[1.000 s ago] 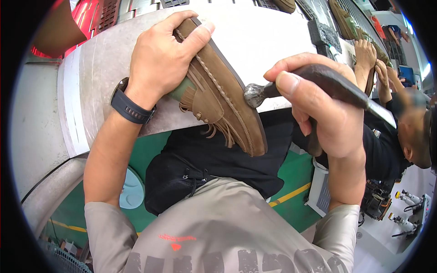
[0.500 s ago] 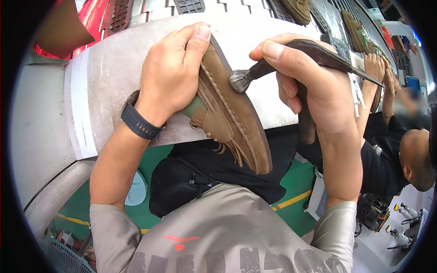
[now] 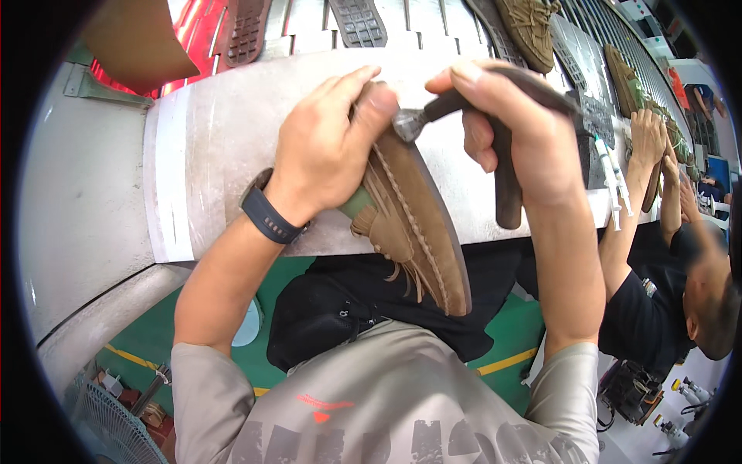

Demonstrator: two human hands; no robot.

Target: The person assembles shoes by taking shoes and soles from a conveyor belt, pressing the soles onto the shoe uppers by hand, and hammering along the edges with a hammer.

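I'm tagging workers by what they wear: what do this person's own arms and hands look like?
The left hand and right hand are ungloved. A dark watch strap with a row of slots circles the left wrist; the right wrist is bare. Short greyish-beige sleeves leave both forearms uncovered.

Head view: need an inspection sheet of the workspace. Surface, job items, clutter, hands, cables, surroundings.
Surface: pale worktable, smudged.
Job items: brown shoe with stitched seam and fringe; dark-handled tool, metal head by the shoe's upper end, contact unclear.
Clutter: two syringe-like items at the right; loose grey sole and another brown shoe beyond the table.
Hands: left hand grips the shoe's upper end; right hand grips the tool.
Cables: dark cable-like loop by black equipment, lower right.
Surroundings: green floor with yellow line, fan lower left, dark-shirted co-worker at right.
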